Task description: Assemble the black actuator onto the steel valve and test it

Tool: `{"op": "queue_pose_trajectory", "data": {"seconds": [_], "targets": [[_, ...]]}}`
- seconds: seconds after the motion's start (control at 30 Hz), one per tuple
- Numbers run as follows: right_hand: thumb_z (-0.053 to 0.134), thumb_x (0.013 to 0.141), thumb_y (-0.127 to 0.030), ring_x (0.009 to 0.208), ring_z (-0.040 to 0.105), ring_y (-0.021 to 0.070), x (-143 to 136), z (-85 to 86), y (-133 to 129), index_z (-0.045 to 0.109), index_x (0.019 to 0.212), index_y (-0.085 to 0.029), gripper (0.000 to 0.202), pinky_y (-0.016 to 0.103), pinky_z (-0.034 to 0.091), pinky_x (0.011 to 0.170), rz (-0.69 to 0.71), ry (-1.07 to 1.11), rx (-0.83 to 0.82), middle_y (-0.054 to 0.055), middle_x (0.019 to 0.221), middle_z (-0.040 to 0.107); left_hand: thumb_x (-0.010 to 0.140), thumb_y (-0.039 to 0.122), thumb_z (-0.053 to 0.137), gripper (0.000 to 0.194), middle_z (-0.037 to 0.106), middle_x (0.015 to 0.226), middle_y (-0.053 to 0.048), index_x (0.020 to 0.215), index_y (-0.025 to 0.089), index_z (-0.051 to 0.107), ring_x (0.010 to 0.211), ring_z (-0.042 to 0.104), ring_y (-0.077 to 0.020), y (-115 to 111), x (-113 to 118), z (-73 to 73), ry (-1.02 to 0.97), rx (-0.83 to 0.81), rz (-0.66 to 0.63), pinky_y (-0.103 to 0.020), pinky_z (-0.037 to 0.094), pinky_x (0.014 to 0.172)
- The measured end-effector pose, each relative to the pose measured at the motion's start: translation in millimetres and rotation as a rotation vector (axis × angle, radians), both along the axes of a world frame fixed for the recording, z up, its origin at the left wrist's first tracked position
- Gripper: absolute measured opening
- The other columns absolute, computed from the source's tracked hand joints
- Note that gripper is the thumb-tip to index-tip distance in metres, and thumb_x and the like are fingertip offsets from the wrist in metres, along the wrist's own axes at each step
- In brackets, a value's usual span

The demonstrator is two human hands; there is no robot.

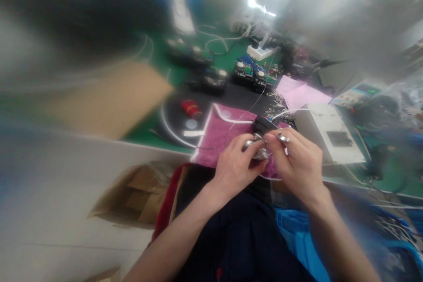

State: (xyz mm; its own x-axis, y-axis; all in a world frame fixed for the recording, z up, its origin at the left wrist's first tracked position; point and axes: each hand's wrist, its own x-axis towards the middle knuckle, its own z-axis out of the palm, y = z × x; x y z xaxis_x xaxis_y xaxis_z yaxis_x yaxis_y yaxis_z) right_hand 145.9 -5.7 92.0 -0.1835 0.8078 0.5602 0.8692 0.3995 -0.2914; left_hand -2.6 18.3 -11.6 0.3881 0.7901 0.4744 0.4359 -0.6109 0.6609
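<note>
Over a pink cloth [220, 136] with a white border, both hands meet at the table's near edge. My left hand [236, 163] is closed around a small shiny metal part [261, 154], rounded and silvery; its exact kind is not clear. My right hand [299, 161] pinches close against that part with thumb and forefinger. A bright metal piece [283, 138] shows at its fingers, too small to name. Just beyond the fingertips lies a black object [263, 124] with a white cable running to it. The fingers partly hide the part.
Loose screws and small metal pieces [279, 103] are scattered behind the hands, beside pink papers [302, 92]. Several circuit-board assemblies [244, 70] stand farther back. A white metal box [330, 132] is at right, a red roll [191, 108] at left. Blue crates [297, 233] sit below the table.
</note>
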Motion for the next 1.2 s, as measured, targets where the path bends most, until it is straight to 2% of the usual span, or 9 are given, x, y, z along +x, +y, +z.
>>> {"op": "queue_pose_trajectory", "data": {"seconds": [0.1, 0.17, 0.37, 0.6, 0.9, 1.2], "targets": [[0.059, 0.104, -0.026, 0.075, 0.068, 0.015, -2, 10.4, 6, 0.068, 0.094, -0.021, 0.015, 0.027, 0.052, 0.072, -0.048, 0.002, 0.053, 0.004, 0.086, 0.074, 0.092, 0.033, 0.073, 0.051, 0.062, 0.138, -0.008, 0.138, 0.026, 0.053, 0.128, 0.062, -0.0258, 0, 0, -0.7, -0.074, -0.029, 0.012, -0.043, 0.059, 0.104], [0.058, 0.105, -0.031, 0.072, 0.068, 0.0146, -3, 15.6, 11, 0.07, 0.094, -0.021, 0.019, 0.027, 0.052, 0.069, -0.073, 0.031, 0.008, 0.003, 0.081, 0.073, 0.09, 0.031, 0.076, 0.051, 0.063, 0.139, -0.009, 0.135, 0.025, 0.054, 0.128, 0.064, -0.025, -1, 1, -1.6, -0.136, -0.017, 0.029, -0.043, 0.058, 0.106], [0.051, 0.108, -0.042, 0.068, 0.069, 0.0141, -7, 13.4, 32, 0.065, 0.104, -0.021, 0.025, 0.027, 0.05, 0.065, -0.084, 0.148, -0.087, 0.001, 0.082, 0.073, 0.091, 0.033, 0.077, 0.044, 0.069, 0.136, -0.012, 0.129, 0.021, 0.058, 0.133, 0.064, -0.0254, -2, 1, -10.4, -0.233, 0.115, 0.039, -0.045, 0.056, 0.113], [0.05, 0.107, -0.037, 0.07, 0.069, 0.0161, -16, 22.2, 56, 0.063, 0.106, -0.02, 0.022, 0.026, 0.042, 0.064, -0.022, -0.136, -0.166, 0.002, 0.082, 0.073, 0.092, 0.036, 0.076, 0.045, 0.07, 0.135, -0.012, 0.13, 0.019, 0.06, 0.134, 0.064, -0.0251, -1, 1, -16.1, -0.236, 0.151, 0.028, -0.045, 0.054, 0.116], [0.038, 0.111, -0.038, 0.066, 0.068, 0.0213, -39, 25.8, 80, 0.06, 0.11, -0.018, 0.029, 0.031, 0.029, 0.059, 0.027, -0.566, -0.343, 0.008, 0.085, 0.076, 0.092, 0.044, 0.075, 0.043, 0.074, 0.121, -0.012, 0.124, 0.019, 0.062, 0.122, 0.07, -0.0285, -1, 1, -16.2, -0.184, 0.189, 0.082, -0.044, 0.061, 0.103], [0.033, 0.112, -0.038, 0.066, 0.072, 0.0245, -53, 17.0, 89, 0.059, 0.117, -0.02, 0.032, 0.031, 0.029, 0.057, 0.082, -0.692, -0.373, 0.009, 0.083, 0.076, 0.091, 0.044, 0.076, 0.039, 0.074, 0.104, -0.01, 0.116, 0.018, 0.062, 0.103, 0.072, -0.0286, -3, 2, -20.0, -0.128, 0.201, 0.132, -0.043, 0.06, 0.092]]}}
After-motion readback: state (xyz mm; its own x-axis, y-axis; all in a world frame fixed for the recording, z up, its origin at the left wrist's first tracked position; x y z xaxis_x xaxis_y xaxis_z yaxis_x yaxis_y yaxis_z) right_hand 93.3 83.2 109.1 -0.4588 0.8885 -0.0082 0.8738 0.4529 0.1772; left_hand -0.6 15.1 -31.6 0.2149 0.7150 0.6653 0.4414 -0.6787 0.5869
